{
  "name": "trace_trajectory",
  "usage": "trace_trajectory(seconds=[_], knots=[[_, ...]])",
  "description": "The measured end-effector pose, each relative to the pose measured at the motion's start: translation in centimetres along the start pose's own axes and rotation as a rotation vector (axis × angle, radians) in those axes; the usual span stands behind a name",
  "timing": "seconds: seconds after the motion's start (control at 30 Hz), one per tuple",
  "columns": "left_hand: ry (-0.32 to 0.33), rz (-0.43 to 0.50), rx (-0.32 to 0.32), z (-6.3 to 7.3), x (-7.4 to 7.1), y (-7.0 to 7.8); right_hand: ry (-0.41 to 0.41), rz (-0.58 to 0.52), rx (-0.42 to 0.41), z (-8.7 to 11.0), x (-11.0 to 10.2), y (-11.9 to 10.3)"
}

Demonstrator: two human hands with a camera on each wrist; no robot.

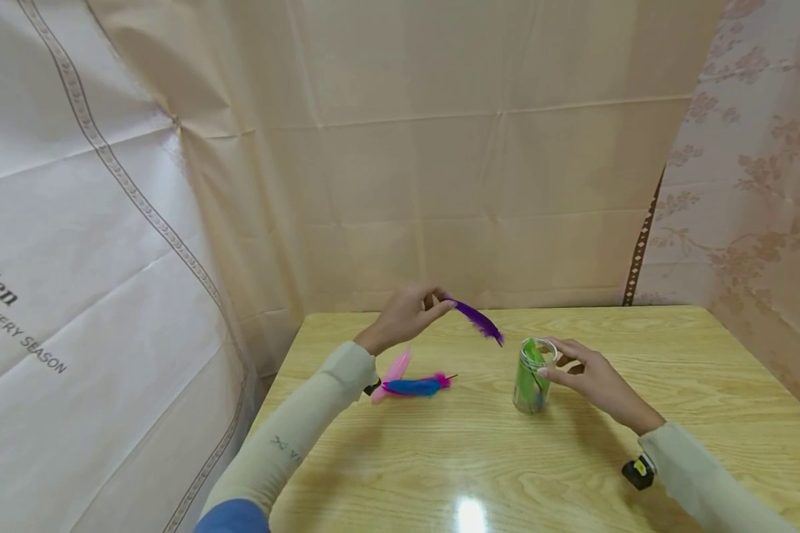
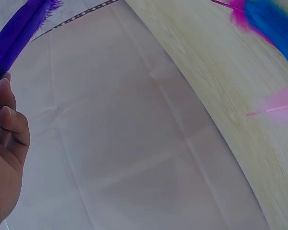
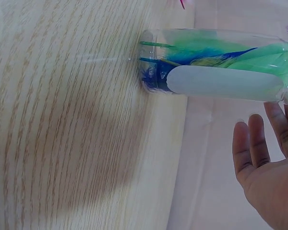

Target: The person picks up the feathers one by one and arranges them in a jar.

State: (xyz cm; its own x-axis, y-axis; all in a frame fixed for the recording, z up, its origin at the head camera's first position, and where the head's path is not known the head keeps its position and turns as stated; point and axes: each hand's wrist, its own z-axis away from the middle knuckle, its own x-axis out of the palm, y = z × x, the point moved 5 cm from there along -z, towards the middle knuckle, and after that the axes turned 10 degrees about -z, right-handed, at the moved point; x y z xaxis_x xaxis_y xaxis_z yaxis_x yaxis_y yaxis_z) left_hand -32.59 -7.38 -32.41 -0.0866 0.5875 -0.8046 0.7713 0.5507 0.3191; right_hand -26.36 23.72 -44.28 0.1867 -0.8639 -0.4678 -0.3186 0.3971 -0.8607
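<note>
Aloft over a wooden table (image 1: 493,455), a purple feather (image 1: 478,320) is pinched in the left hand (image 1: 405,317), left of a clear jar (image 1: 524,406) containing green feathers (image 3: 266,60). The right hand (image 1: 592,379) grips the upright jar near its top; blue and pink feathers (image 1: 416,387) lie farther left

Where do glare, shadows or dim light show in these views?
Head: white glare spot on the table near the bottom edge, soft shadows to either side; left wrist: dim and greyish across the hanging cloth; right wrist: broad soft shadow on the table, jar clear enough to show its contents.
</note>
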Motion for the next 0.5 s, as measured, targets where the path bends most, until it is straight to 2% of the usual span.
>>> trace_trajectory(seconds=[0.5], knots=[[0.03,-0.014,0.061,-1.8,1.1,1.8,0.002,0.0,0.004,0.0,0.0,0.1]])
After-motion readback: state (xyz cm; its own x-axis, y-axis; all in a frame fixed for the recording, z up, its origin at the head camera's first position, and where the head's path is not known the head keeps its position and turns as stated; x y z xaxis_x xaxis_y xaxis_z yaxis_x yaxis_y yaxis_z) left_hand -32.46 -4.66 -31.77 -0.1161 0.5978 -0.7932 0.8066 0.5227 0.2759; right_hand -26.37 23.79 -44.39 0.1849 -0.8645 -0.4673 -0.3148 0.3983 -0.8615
